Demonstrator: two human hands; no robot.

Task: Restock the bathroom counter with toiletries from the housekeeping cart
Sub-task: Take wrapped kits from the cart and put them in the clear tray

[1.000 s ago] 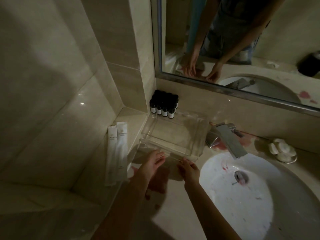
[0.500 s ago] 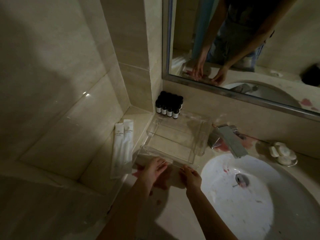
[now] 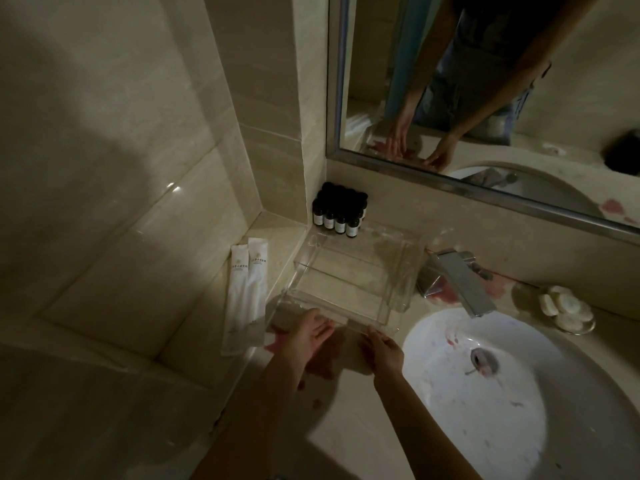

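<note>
A clear plastic tray [image 3: 349, 271] stands on the marble counter [image 3: 349, 424] left of the sink and holds nothing. My left hand [image 3: 308, 337] lies at the tray's near edge with straight fingers touching it. My right hand [image 3: 384, 351] is beside it, its fingertips against the same near rim. Several small dark bottles [image 3: 339, 213] with white labels stand packed in the corner behind the tray. Two long white sachets [image 3: 247, 292] lie side by side on the ledge to the left.
A chrome faucet [image 3: 457, 282] juts over the white sink basin [image 3: 485, 393] to the right. Beyond it stands a small dish of round white soaps [image 3: 568, 310]. The mirror [image 3: 485, 81] above shows my arms. Tiled walls close the left side.
Both hands have stayed at the tray's near edge and the tray has not visibly moved. Only the view has shifted a little.
</note>
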